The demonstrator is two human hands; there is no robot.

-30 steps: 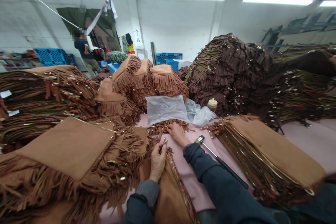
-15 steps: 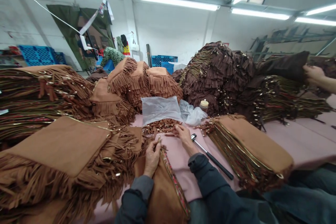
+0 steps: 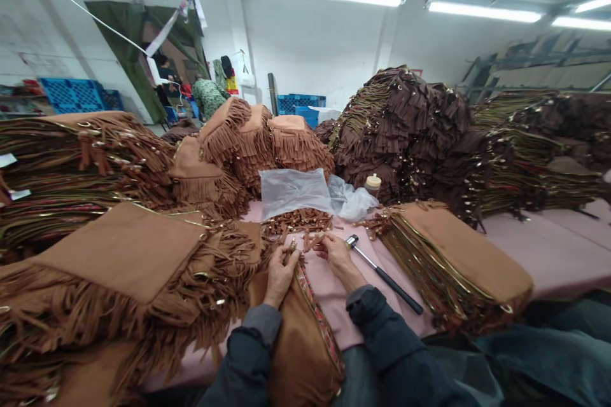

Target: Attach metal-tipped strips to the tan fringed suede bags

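Note:
My left hand [image 3: 280, 276] is closed on the zip end of a tan suede pouch [image 3: 300, 350], its fingers pinching near a small gold metal piece [image 3: 293, 244]. The pouch hangs down toward my lap, and a patterned lining shows along its zip. Just to the right, my right hand [image 3: 338, 258] pinches a small brown leather tassel [image 3: 311, 243] close to the zip end. Whether the two touch I cannot tell. Beside my right hand lies a hammer [image 3: 389, 283] with a black handle. Behind both hands is a heap of small leather tassels [image 3: 305, 221].
Fringed tan pouches [image 3: 124, 251] are piled at left, with another stack [image 3: 468, 248] at right. Dark brown fringed pouches [image 3: 405, 127] form a high heap behind. Clear plastic [image 3: 296, 194] and a lidded jar [image 3: 372, 186] stand on the pink cloth [image 3: 515, 254].
My right hand has drawn back from the tassel heap toward my left hand, holding a tassel. Another person's hand with a dark pouch at far right has gone from view.

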